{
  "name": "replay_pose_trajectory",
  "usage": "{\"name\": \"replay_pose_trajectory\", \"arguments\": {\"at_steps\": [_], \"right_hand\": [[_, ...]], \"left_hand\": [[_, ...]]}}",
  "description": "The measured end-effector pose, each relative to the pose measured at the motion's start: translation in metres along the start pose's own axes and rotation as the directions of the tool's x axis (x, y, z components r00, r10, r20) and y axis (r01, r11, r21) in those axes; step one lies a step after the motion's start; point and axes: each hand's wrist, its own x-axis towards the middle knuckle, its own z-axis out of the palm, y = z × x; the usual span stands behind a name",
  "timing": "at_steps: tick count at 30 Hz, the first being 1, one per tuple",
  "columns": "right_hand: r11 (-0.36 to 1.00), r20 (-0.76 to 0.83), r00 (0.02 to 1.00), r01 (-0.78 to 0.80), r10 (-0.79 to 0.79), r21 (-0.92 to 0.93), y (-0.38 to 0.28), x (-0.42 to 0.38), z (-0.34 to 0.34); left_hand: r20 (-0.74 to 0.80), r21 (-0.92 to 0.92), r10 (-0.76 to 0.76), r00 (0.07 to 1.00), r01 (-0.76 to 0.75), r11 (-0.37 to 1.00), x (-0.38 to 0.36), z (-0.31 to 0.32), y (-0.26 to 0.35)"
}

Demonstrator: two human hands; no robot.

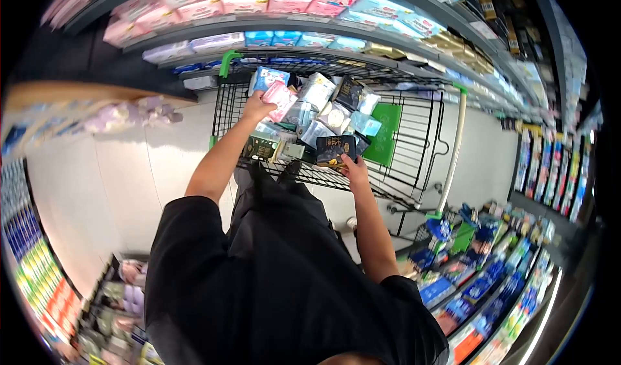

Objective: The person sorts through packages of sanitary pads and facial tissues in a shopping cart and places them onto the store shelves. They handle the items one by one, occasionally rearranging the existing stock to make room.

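In the head view my left hand (258, 106) is closed on a pink soft package (279, 99) at the cart's left end. A blue and white package (270, 77) lies just behind it. My right hand (353, 169) grips a black package with gold print (334, 150) above the cart's near side. Beneath both hands, the wire shopping cart (414, 135) with green corners holds a heap of packs. Among them are a white pack (317, 91), a black pack (348, 92) and a light blue pack (366, 123). The bottom of the heap is hidden.
Shelves of pink packages (246, 4) and blue packages (388, 9) run along the far side of the cart. A green panel (386, 132) stands inside the cart, near its handle bar (453, 151). Stocked displays (479, 287) flank me at lower right; pale floor tiles (123, 190) lie left.
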Motion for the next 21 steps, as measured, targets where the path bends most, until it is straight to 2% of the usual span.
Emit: {"name": "replay_pose_trajectory", "arguments": {"at_steps": [1,2,4,5,8,9,10,12,15,16,18,19,21], "right_hand": [[0.993,0.065,0.996,-0.064,0.058,0.098,-0.014,-0.005,-0.001],[0.985,0.138,0.985,-0.125,0.108,0.118,-0.022,-0.003,-0.007],[0.980,0.247,0.966,-0.117,0.075,0.159,-0.034,0.003,-0.010],[0.983,0.280,0.957,-0.120,0.076,0.142,-0.042,0.003,-0.013],[0.994,0.398,0.914,-0.101,0.076,0.043,-0.051,0.016,-0.021],[0.999,0.401,0.914,-0.053,0.051,-0.007,-0.051,0.017,-0.019],[0.991,0.416,0.905,-0.029,0.082,-0.134,-0.037,0.029,-0.026],[0.930,0.448,0.887,0.062,0.116,-0.362,0.007,0.088,-0.043],[0.942,0.333,0.939,0.037,0.081,-0.333,0.029,0.088,-0.047],[0.971,0.360,0.933,0.090,-0.005,-0.221,0.051,0.104,-0.051],[0.969,0.256,0.967,0.067,-0.004,-0.239,0.042,0.077,-0.046],[0.956,0.196,0.979,0.110,-0.057,-0.273,0.046,0.074,-0.046],[0.937,0.127,0.983,0.165,-0.132,-0.308,0.051,0.067,-0.047]], "left_hand": [[0.108,-0.248,-0.132,0.985,0.155,0.956,-0.028,-0.010,0.034],[0.136,-0.389,-0.133,0.982,0.176,0.904,-0.048,-0.013,0.046],[0.194,-0.632,-0.101,0.976,0.203,0.748,-0.083,-0.019,0.065],[0.222,-0.721,-0.055,0.973,0.202,0.663,-0.103,-0.021,0.076],[0.178,-0.824,0.056,0.982,0.118,0.553,-0.140,-0.016,0.091],[0.151,-0.820,0.036,0.988,0.105,0.562,-0.150,-0.016,0.095],[0.140,-0.820,0.058,0.988,0.083,0.567,-0.161,-0.014,0.099],[0.104,-0.811,0.125,0.987,0.011,0.585,-0.177,-0.018,0.116],[0.026,-0.772,0.142,0.990,-0.071,0.632,-0.195,-0.025,0.144],[0.010,-0.760,0.128,0.992,-0.076,0.646,-0.196,-0.033,0.155],[-0.074,-0.686,0.192,0.979,-0.189,0.703,-0.191,-0.053,0.173],[-0.104,-0.650,0.221,0.970,-0.234,0.723,-0.192,-0.059,0.182],[-0.247,-0.539,0.354,0.902,-0.431,0.723,-0.186,-0.083,0.211]]}}
